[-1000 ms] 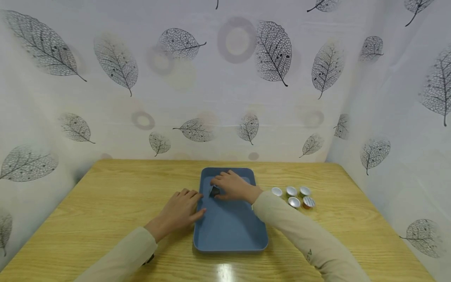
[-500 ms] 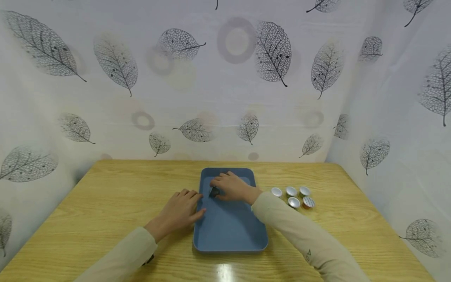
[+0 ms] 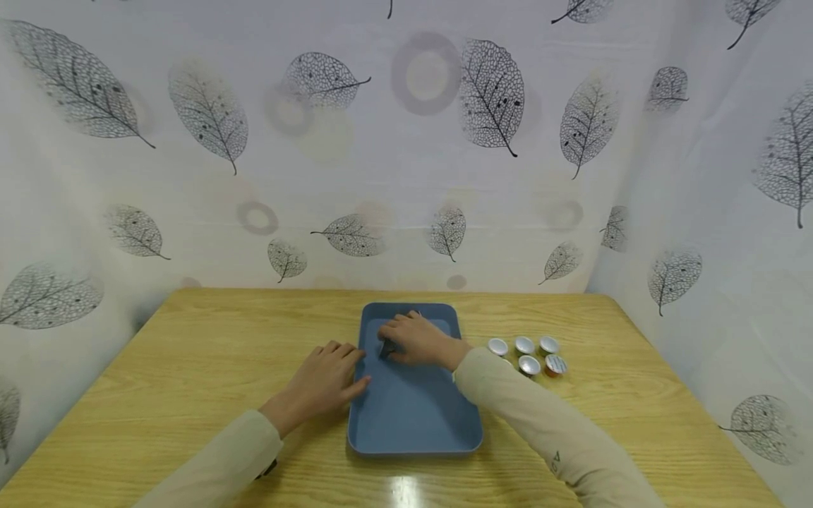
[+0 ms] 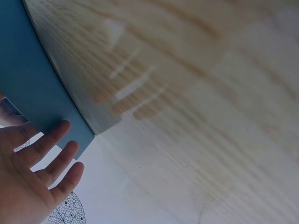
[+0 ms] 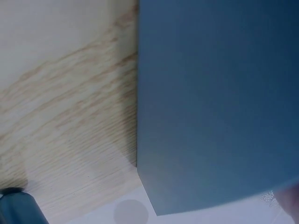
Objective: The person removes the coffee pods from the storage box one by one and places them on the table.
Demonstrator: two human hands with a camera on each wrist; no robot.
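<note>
Inside the blue tray (image 3: 416, 430), toward its far left part, my right hand (image 3: 419, 339) pinches a small dark coffee capsule (image 3: 387, 348) between fingers and thumb. Most of the capsule is hidden by the fingers. My left hand (image 3: 324, 377) rests at the tray's left rim, its fingers spread and fairly straight, the thumb reaching over the edge. In the left wrist view the left fingers (image 4: 63, 161) lie along the tray's outer wall (image 4: 42, 79). The right wrist view shows mostly the tray's side wall (image 5: 210, 107), with a sliver of the hand at the lower right.
Several coffee capsules (image 3: 529, 365) with silver lids stand on the wooden table (image 3: 209, 367) right of the tray, one partly behind the right sleeve. A teal capsule (image 5: 21, 207) shows at the lower left of the right wrist view. A leaf-patterned curtain (image 3: 406, 176) hangs behind.
My right hand has shifted very slightly nearer, and its fingers cover more of the dark capsule, which is turned a little. The left hand and the tray stay in place.
</note>
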